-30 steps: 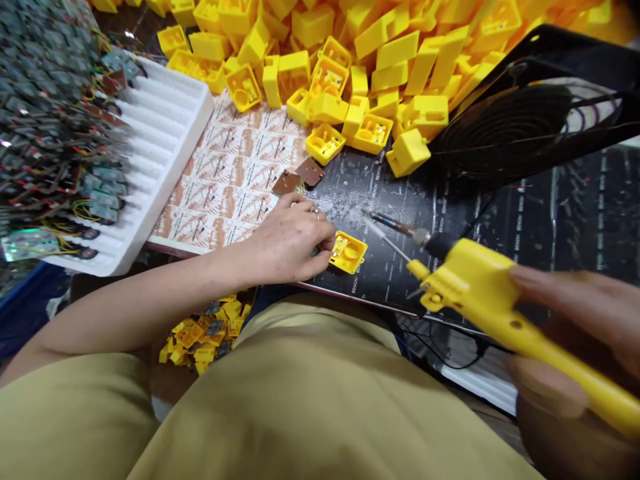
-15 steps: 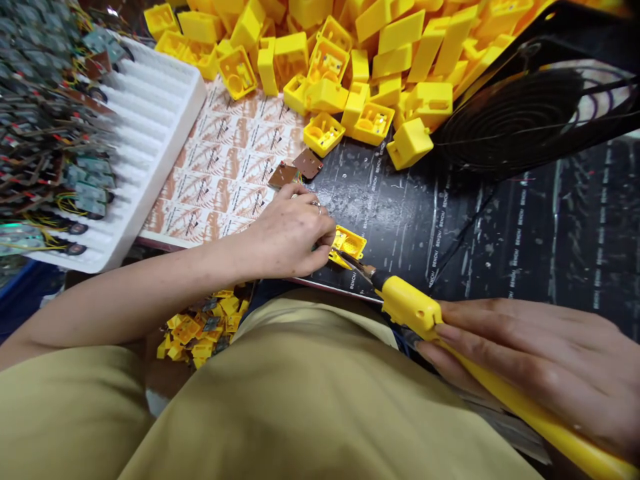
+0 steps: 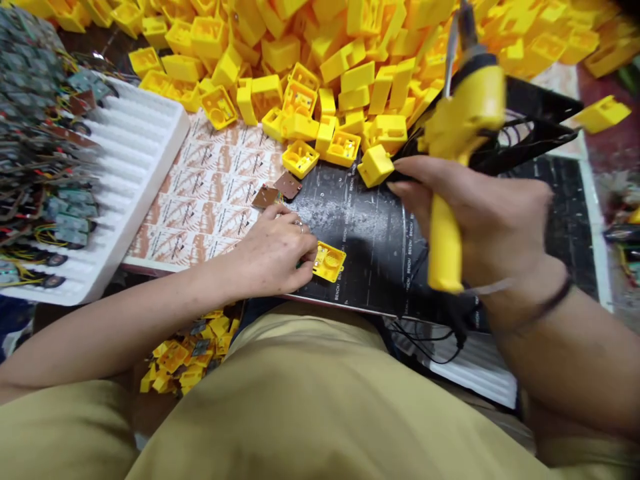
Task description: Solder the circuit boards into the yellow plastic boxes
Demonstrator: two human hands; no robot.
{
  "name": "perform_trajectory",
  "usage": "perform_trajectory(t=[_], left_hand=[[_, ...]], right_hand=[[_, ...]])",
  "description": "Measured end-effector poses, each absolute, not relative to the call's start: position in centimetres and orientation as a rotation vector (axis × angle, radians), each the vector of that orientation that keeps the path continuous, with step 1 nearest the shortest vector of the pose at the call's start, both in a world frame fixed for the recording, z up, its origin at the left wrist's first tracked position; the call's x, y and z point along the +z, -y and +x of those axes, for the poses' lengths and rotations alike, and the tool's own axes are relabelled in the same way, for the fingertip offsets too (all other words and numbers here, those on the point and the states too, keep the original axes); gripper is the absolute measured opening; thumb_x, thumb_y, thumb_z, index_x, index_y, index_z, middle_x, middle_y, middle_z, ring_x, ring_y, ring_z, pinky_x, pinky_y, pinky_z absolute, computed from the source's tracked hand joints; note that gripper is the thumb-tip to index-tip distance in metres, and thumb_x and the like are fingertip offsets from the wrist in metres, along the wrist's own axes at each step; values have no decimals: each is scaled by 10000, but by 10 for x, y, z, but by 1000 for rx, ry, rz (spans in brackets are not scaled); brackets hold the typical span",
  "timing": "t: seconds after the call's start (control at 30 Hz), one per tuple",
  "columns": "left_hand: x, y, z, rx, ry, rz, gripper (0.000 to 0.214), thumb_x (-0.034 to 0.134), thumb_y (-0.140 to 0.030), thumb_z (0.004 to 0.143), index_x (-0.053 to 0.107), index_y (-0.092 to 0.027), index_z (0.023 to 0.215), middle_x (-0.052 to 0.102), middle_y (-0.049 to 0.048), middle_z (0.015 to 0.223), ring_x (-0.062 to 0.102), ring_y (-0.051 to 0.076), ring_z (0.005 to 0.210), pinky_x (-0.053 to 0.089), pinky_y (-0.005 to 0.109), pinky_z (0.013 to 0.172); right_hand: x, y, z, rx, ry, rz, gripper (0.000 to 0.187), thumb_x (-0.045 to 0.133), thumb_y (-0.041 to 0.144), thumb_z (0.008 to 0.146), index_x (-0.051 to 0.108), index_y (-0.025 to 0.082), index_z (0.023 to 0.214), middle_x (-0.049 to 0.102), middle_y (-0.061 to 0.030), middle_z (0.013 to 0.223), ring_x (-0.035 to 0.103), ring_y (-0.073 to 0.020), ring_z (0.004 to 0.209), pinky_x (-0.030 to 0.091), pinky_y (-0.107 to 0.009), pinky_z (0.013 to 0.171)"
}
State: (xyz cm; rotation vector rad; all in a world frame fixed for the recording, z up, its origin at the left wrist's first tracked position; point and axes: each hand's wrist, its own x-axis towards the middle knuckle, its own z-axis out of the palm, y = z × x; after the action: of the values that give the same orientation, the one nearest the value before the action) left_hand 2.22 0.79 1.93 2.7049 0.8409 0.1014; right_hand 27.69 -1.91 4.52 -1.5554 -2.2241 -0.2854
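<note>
- As the right hand [image 3: 485, 227] clenches the yellow soldering iron [image 3: 465, 100], it has swung up, away from the work
- Left hand [image 3: 273, 253] curled against the yellow plastic housing [image 3: 329, 261] on the black bench mat [image 3: 360, 227]; grip unclear

At twelve o'clock lies a heap of bright yellow plastic housings [image 3: 300, 80]. At two o'clock, the soldering iron [image 3: 467, 100] has a handle of the same yellow. In the middle is a black mat [image 3: 370, 247] with rows of small white printed words and many pale specks. At ten o'clock, a paper sheet [image 3: 205, 193] shows a repeated brown and cream pattern, beside a white tray [image 3: 145, 147] with ribbed rows. At six o'clock the trousers [image 3: 280, 400] are khaki, and at four o'clock a dark bracelet [image 3: 555, 300] shows.
</note>
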Motion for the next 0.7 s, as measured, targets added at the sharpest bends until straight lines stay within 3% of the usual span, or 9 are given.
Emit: perform_trajectory(t=[0.07, 0.17, 0.3, 0.43, 0.5, 0.6, 0.7], left_hand=[[20, -6, 24, 102, -847, 2724, 211, 496, -232, 805, 656, -191, 673, 674, 38, 687, 602, 218, 790, 413, 451, 960], [21, -3, 25, 82, -851, 2746, 196, 504, -220, 817, 655, -174, 700, 684, 52, 721, 604, 216, 810, 415, 437, 967], [22, 2, 18, 164, -821, 2721, 210, 528, -300, 886, 673, -152, 852, 709, 74, 875, 628, 218, 883, 437, 409, 959], [28, -12, 3, 382, -902, 2655, 260, 467, -298, 955, 688, -164, 931, 727, 63, 959, 655, 188, 908, 471, 349, 903], [30, -31, 1, 409, -1160, 2666, 267, 460, -299, 954, 701, -183, 949, 731, 59, 918, 658, 197, 859, 483, 344, 820], [28, -68, 9, 226, -1509, 2671, 264, 553, -386, 900, 716, -179, 917, 711, 79, 858, 660, 246, 855, 486, 367, 765], [22, -96, 17, 40, -1483, 2626, 237, 715, -412, 756, 691, -176, 765, 663, 51, 740, 661, 276, 875, 495, 378, 770]], right_hand=[[32, -14, 269, -474, 2303, -1616, 449, 379, 501, 1028, 688, 177, 1041, 648, -49, 761, 557, -112, 622, 232, -255, 509], [13, -39, 262, -503, 2358, -1532, 372, 438, 418, 1023, 684, 140, 994, 634, -60, 769, 508, -97, 601, 193, -252, 504], [3, -23, 267, -424, 2458, -1229, 177, 500, 191, 982, 630, 176, 1102, 664, -60, 846, 596, -141, 739, 397, -253, 595], [8, 18, 281, -211, 2560, -924, 247, 600, 149, 922, 555, 220, 1155, 697, -12, 903, 657, -142, 824, 534, -261, 756], [8, 32, 285, -143, 2496, -956, 310, 669, 203, 887, 541, 214, 1169, 707, -39, 993, 672, -173, 859, 559, -321, 838], [3, 36, 282, -80, 2354, -1111, 441, 727, 344, 846, 519, 182, 1199, 687, -105, 1057, 671, -233, 847, 571, -423, 853], [-5, 31, 275, -13, 2342, -1118, 363, 687, 301, 879, 509, 198, 1178, 680, -76, 998, 681, -236, 872, 583, -416, 840]])
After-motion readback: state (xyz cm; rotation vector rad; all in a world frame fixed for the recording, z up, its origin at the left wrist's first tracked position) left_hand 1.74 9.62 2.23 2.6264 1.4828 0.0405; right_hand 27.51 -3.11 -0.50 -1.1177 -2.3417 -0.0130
